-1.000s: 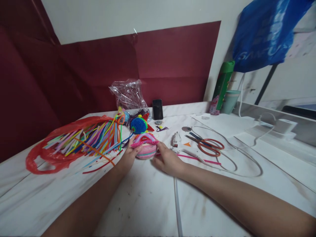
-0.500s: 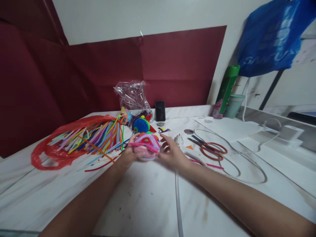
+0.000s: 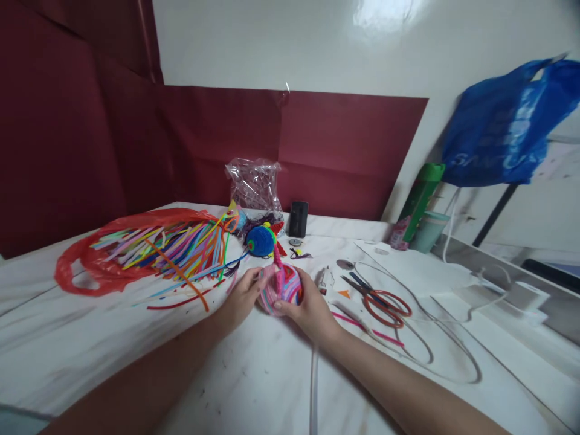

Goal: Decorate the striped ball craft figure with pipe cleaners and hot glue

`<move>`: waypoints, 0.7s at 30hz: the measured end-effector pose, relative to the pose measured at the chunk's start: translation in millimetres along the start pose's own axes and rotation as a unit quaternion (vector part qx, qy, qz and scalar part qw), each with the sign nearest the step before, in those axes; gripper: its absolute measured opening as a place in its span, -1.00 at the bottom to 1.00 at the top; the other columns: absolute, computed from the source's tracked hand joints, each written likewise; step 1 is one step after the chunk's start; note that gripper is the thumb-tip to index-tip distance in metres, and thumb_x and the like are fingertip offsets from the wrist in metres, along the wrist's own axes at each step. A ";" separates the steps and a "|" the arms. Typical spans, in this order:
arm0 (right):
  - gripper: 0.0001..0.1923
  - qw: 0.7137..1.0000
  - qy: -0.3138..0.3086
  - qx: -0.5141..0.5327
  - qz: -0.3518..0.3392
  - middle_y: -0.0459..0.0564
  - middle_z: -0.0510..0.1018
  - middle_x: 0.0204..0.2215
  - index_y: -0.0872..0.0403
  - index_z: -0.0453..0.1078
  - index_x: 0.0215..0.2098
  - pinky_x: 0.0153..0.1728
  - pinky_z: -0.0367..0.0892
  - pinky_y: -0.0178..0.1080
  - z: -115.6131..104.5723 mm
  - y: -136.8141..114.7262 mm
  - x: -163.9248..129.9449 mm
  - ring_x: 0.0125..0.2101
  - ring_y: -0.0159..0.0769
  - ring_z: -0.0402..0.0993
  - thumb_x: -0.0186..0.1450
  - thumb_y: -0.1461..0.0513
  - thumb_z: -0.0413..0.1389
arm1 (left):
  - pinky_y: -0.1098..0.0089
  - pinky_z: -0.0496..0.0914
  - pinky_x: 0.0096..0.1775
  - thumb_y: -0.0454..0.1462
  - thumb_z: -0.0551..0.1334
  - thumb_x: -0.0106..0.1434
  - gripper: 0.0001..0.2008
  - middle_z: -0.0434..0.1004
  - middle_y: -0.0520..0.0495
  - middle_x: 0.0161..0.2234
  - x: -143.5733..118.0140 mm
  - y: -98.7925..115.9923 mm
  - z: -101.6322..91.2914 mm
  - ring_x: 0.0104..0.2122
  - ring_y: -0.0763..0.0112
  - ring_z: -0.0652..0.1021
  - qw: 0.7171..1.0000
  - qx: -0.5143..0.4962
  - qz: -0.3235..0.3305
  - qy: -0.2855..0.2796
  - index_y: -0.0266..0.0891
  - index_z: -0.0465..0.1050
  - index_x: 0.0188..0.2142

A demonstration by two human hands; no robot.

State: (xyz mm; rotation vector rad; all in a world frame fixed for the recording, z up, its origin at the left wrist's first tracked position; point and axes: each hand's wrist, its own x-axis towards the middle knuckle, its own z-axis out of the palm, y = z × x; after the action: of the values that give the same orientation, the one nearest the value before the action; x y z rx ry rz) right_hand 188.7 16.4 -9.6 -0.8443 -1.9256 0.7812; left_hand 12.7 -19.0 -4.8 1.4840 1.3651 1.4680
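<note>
A round ball wound in pink, blue and multicoloured yarn point(image 3: 272, 297) is between my two hands, low over the white table. A fuzzy bright pink pipe cleaner strip point(image 3: 279, 272) runs over its front and sticks up at the top. My right hand point(image 3: 312, 308) wraps the ball's right side, thumb in front. On the left side, my left hand point(image 3: 244, 297) has its fingers bent against the yarn. Just behind them sits a blue yarn ball point(image 3: 261, 241) with green, yellow and red trim.
Left lies a red plastic bag point(image 3: 86, 284) with many coloured pipe cleaners point(image 3: 181, 248). To the right are orange-handled scissors point(image 3: 385, 305), a glue gun point(image 3: 351, 313) and a looping white cable point(image 3: 475, 368). A black phone point(image 3: 298, 219) stands at the back beside a clear plastic bag point(image 3: 256, 184).
The ball has been turned, so the pink strip now stands upright instead of lying across it. My right hand has closed around the ball's right side. The camera view has shifted.
</note>
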 end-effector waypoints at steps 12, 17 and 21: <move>-0.48 0.994 0.030 -0.065 -0.079 0.07 0.42 -0.20 0.05 0.19 0.06 -0.17 0.37 -0.08 6.7 3.9 -5.4 -0.19 -0.16 0.36 0.13 0.24 0.13 | 0.20 0.30 0.01 -0.08 0.23 0.11 -0.51 0.44 -0.19 -0.02 20.7 -4.4 -29.2 0.03 0.12 0.41 0.986 -0.150 0.004 -0.067 -0.24 0.29 -0.01; -0.54 0.995 0.016 -0.040 -0.088 0.04 0.44 -0.25 0.08 0.23 0.04 -0.21 0.38 -0.14 6.3 7.1 -4.2 -0.26 -0.23 0.38 0.15 0.29 0.08 | 0.20 0.33 -0.01 -0.22 0.42 -0.13 -0.20 0.41 -0.16 0.00 15.9 -4.4 -27.7 0.00 0.09 0.42 0.996 -0.032 0.010 -0.080 -0.17 0.16 0.11; -0.60 0.998 0.058 -0.013 -0.021 0.05 0.46 -0.26 0.11 0.29 -0.05 -0.24 0.37 -0.13 5.2 6.9 2.4 -0.28 -0.22 0.39 0.13 0.22 0.11 | 0.17 0.31 0.01 -0.26 0.41 -0.12 -0.15 0.33 -0.21 0.06 16.2 -3.5 -28.4 0.02 0.10 0.42 0.991 -0.049 -0.005 -0.125 -0.18 0.06 0.14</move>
State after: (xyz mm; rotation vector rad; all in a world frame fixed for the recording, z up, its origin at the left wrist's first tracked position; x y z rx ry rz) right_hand 184.9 21.3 -16.1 -0.8440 -1.8480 0.6696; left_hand -17.9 -9.1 1.7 1.5363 1.1323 1.2748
